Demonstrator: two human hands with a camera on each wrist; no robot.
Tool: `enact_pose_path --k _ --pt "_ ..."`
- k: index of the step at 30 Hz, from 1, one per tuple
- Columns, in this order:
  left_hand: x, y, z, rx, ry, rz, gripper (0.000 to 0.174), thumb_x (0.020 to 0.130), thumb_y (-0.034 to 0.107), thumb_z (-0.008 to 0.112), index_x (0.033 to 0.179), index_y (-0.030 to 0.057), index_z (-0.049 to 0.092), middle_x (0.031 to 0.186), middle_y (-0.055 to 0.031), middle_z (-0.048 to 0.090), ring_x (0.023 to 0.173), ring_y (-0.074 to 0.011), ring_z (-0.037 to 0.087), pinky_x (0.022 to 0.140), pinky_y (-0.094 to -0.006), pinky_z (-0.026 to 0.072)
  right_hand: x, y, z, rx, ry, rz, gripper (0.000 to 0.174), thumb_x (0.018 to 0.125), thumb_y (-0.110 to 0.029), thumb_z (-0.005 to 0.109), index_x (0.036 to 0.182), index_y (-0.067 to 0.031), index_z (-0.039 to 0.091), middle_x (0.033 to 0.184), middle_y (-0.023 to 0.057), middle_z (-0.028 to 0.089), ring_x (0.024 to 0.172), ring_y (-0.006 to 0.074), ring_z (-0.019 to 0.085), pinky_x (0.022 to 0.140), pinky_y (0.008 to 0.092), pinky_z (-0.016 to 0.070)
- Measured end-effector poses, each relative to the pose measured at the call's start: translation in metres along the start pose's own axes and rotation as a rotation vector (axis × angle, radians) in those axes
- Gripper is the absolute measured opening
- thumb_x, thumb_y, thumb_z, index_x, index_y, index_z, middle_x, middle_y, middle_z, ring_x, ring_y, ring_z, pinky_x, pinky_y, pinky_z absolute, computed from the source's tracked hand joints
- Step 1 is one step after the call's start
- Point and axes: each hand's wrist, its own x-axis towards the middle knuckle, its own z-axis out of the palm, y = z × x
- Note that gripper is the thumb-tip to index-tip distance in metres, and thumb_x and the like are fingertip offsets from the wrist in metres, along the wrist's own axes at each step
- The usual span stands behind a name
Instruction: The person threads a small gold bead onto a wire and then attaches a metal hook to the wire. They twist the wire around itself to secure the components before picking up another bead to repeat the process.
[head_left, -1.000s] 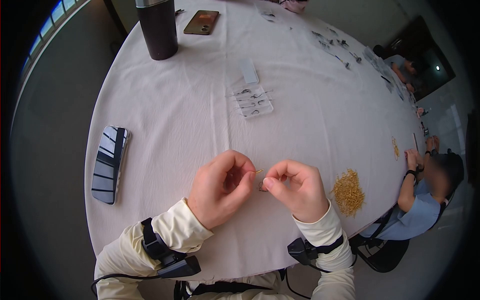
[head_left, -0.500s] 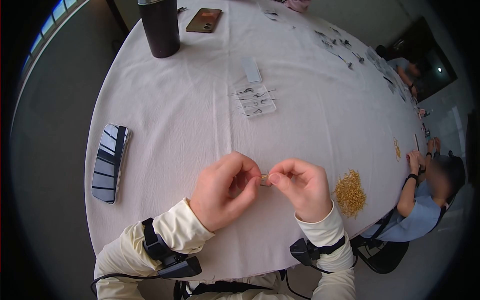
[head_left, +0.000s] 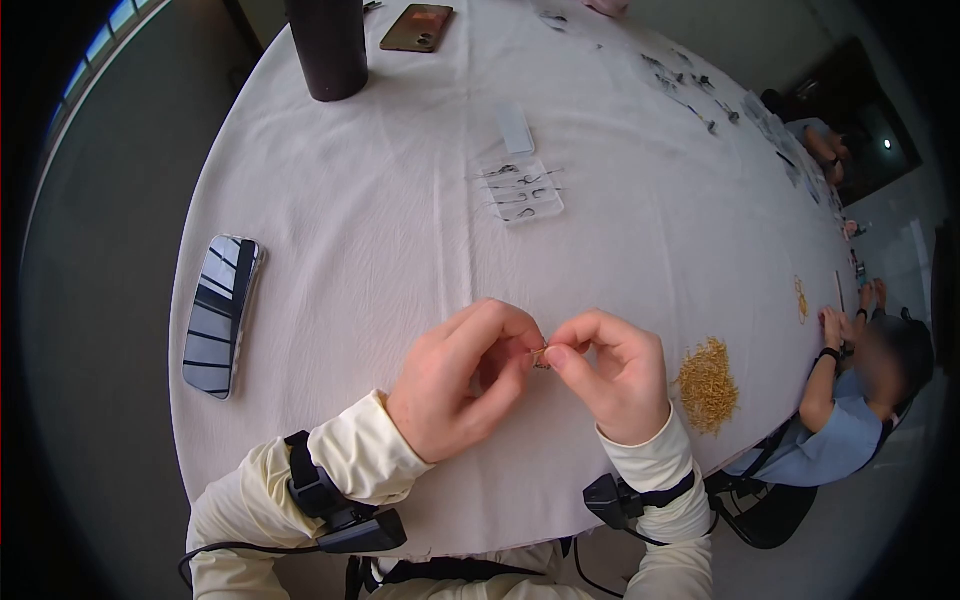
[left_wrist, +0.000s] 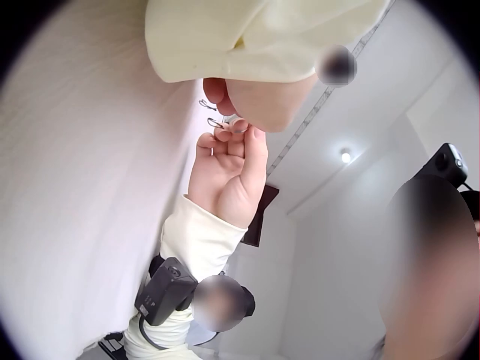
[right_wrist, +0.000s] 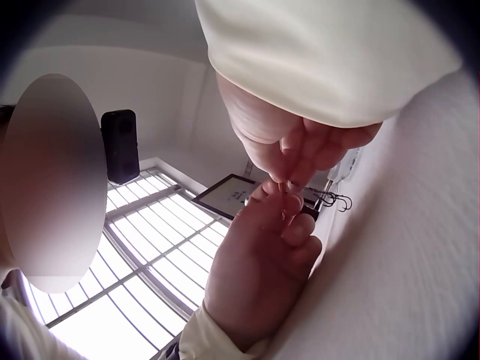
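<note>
In the head view the left hand (head_left: 465, 385) pinches a small gold-coloured piece (head_left: 539, 351) between thumb and forefinger. The right hand (head_left: 615, 380) meets it from the right, its thumb and forefinger pinching at the same spot. Dark curved hooks (right_wrist: 341, 201) stick out beside the fingertips in the right wrist view, and a dark hook (left_wrist: 215, 122) shows there in the left wrist view. Fingers hide how the gold piece and the hooks touch. A heap of small gold pieces (head_left: 708, 385) lies right of the right hand.
A clear compartment box (head_left: 525, 192) with dark hooks lies beyond the hands. A phone (head_left: 222, 318) is at the left, another phone (head_left: 417, 28) and a dark tumbler (head_left: 328, 50) farther back. A person in blue (head_left: 830, 435) sits at the right edge.
The fingertips of both hands have come together, closing the gap between them. The head view has shifted, so the box, phones and tumbler appear slightly displaced.
</note>
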Motion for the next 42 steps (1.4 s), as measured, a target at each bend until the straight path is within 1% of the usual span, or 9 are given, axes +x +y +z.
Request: enact_pose_path --k 7,9,18,28,30,36,37,39,42 --pt "-0.002 -0.007 0.004 -0.154 0.027 -0.071 0.007 0.096 0.004 0.061 0.101 -0.0007 0.06 0.083 -0.0065 0.065 0.065 -0.0098 0.06 0.058 -0.025 0.0477 0.001 0.0 -0.001 -0.092 -0.015 -0.08 0.005 0.088 -0.006 0.072 0.09 -0.0018 0.07 0.083 0.0024 0.071 0.076 0.0119 0.058 0.073 0.028 0.043" --pt "-0.002 -0.004 0.001 -0.127 -0.019 -0.122 0.008 0.099 0.005 0.059 0.103 -0.0017 0.058 0.089 -0.0028 0.064 0.076 -0.0046 0.056 0.065 -0.0209 0.0465 0.002 -0.001 -0.001 -0.121 -0.018 -0.102 0.005 0.088 -0.005 0.072 0.09 -0.0019 0.07 0.082 0.0027 0.07 0.075 0.0127 0.057 0.073 0.0283 0.0433" --pt "0.0 0.003 -0.004 -0.031 -0.05 -0.13 0.006 0.098 0.005 0.059 0.099 -0.0013 0.059 0.083 0.0003 0.06 0.068 -0.0009 0.049 0.057 -0.0187 0.0397 0.002 -0.004 0.0 -0.278 -0.017 -0.194 0.007 0.083 0.0 0.075 0.087 -0.0009 0.07 0.081 0.0052 0.069 0.076 0.0171 0.061 0.072 0.0304 0.0499" --pt "-0.001 -0.004 -0.001 -0.085 -0.024 -0.138 0.009 0.099 0.007 0.059 0.101 -0.0019 0.06 0.083 0.0012 0.06 0.068 -0.001 0.047 0.058 -0.019 0.0397 0.003 -0.01 0.001 -0.443 0.071 -0.387 0.012 0.076 0.0 0.076 0.084 -0.0053 0.069 0.084 0.0041 0.072 0.078 0.022 0.063 0.076 0.0331 0.0486" --pt "0.0 -0.002 -0.001 -0.067 -0.01 -0.14 0.008 0.096 0.006 0.06 0.1 -0.0018 0.06 0.077 -0.0055 0.063 0.063 -0.0094 0.056 0.058 -0.0256 0.0464 0.003 -0.009 0.002 -0.472 0.078 -0.396 0.013 0.075 0.0 0.076 0.084 -0.0059 0.069 0.084 0.0036 0.072 0.078 0.0219 0.063 0.077 0.0328 0.0478" --pt "0.0 -0.002 0.0 -0.032 0.002 -0.124 0.008 0.096 0.005 0.06 0.099 -0.0027 0.061 0.077 -0.0072 0.063 0.063 -0.0107 0.058 0.058 -0.0261 0.0474 0.003 -0.006 0.004 -0.525 0.111 -0.444 0.014 0.075 0.0 0.077 0.083 -0.0067 0.069 0.083 0.0026 0.072 0.077 0.0213 0.063 0.075 0.0329 0.0463" --pt "0.0 -0.002 0.0 -0.032 0.002 -0.124 0.008 0.096 0.005 0.06 0.099 -0.0027 0.061 0.077 -0.0072 0.063 0.063 -0.0107 0.058 0.058 -0.0261 0.0474 0.003 -0.006 0.004 -0.547 0.122 -0.458 0.014 0.074 0.0 0.077 0.083 -0.0067 0.068 0.083 0.0025 0.072 0.077 0.0217 0.062 0.075 0.0331 0.0463" --pt "0.0 -0.001 0.0 -0.048 -0.009 -0.134 0.011 0.1 0.009 0.059 0.1 -0.0022 0.06 0.079 0.0003 0.06 0.068 -0.0025 0.049 0.059 -0.0198 0.0406 0.003 -0.006 0.006 -0.57 0.132 -0.469 0.015 0.073 0.0 0.077 0.083 -0.0068 0.068 0.083 0.0024 0.071 0.077 0.022 0.062 0.075 0.0333 0.0463" --pt "0.0 -0.004 0.001 -0.044 -0.004 -0.105 0.011 0.1 0.008 0.059 0.1 -0.0025 0.061 0.079 0.0002 0.06 0.067 -0.002 0.049 0.058 -0.0199 0.0405 0.002 -0.005 0.008 -0.613 0.162 -0.509 0.017 0.072 -0.001 0.077 0.083 -0.0072 0.067 0.083 0.002 0.071 0.077 0.0226 0.062 0.074 0.0336 0.0456"
